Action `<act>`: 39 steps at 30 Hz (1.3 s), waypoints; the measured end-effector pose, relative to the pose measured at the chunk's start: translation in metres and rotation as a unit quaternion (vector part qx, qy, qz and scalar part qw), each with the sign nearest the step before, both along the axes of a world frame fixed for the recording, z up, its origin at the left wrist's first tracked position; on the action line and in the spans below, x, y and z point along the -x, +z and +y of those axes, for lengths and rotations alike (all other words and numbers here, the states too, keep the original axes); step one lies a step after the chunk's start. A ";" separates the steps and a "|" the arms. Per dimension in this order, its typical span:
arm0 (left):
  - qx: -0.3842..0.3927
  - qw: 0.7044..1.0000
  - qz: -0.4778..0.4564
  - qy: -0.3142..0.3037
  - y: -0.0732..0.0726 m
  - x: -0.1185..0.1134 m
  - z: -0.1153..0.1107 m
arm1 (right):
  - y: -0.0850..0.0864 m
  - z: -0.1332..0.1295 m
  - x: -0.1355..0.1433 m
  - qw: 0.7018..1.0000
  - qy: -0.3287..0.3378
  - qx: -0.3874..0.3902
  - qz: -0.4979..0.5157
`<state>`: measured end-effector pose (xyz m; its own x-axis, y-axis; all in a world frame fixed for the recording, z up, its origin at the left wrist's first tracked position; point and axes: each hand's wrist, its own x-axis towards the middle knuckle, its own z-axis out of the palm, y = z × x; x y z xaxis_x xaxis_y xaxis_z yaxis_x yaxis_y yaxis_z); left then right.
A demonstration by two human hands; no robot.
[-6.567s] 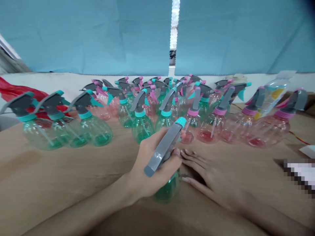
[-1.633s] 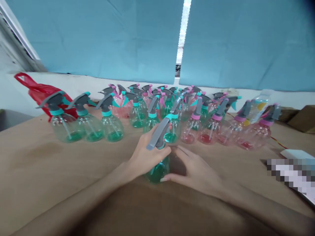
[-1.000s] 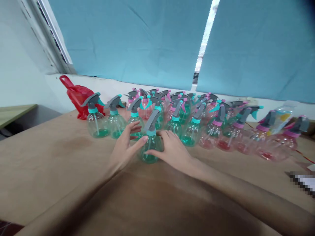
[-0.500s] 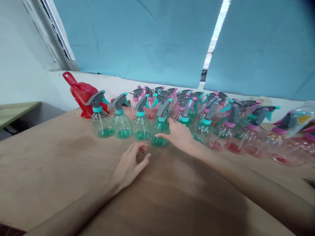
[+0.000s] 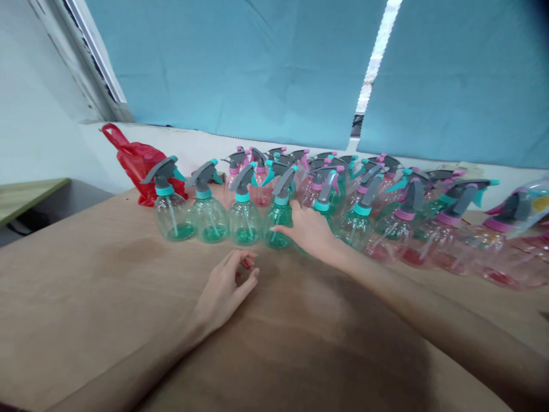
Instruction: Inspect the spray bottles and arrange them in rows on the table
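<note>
My right hand (image 5: 311, 229) is wrapped round the right side of a green spray bottle (image 5: 278, 220), its thumb across the front of the bottle. This bottle stands upright on the brown table (image 5: 128, 309), in a front row with several other green bottles. Nearer to me, my left hand (image 5: 229, 283) hovers over the table with curled fingers apart from the thumb and nothing between them. The closest thing to it is a clear green bottle (image 5: 244, 220) with a turquoise collar and grey trigger head.
Pink bottles (image 5: 407, 234) stand at the right, and more pink and green ones crowd behind the front row. At the back left is a red plastic bag (image 5: 139, 163). Blue cloth (image 5: 257, 74) hangs behind the table.
The green bottle at my right hand has moved slightly back, nearer the row. My left hand has barely moved. The camera view has shifted a little.
</note>
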<state>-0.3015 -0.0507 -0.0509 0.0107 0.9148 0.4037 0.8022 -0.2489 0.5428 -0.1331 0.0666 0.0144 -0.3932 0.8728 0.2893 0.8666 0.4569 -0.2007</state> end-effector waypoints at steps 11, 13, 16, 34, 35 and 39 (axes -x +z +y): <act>0.016 1.000 -0.001 0.014 0.001 0.002 0.003 | -0.008 -0.022 -0.023 0.997 0.043 -0.035 0.047; 0.021 1.000 0.000 0.014 0.002 0.002 0.004 | -0.009 -0.032 -0.041 0.993 0.065 -0.060 0.075; 0.030 1.000 0.004 0.005 0.005 -0.002 0.006 | -0.013 -0.039 -0.071 0.988 0.065 -0.083 0.112; 0.024 0.998 -0.008 -0.059 0.024 -0.061 0.008 | -0.020 0.010 -0.064 0.985 -0.036 0.003 0.168; 0.020 0.998 -0.012 -0.052 0.025 -0.063 0.008 | -0.019 0.008 -0.066 0.986 -0.029 0.006 0.164; -0.015 0.999 -0.036 -0.008 0.035 -0.070 0.016 | -0.017 -0.014 -0.079 0.989 0.008 0.015 0.149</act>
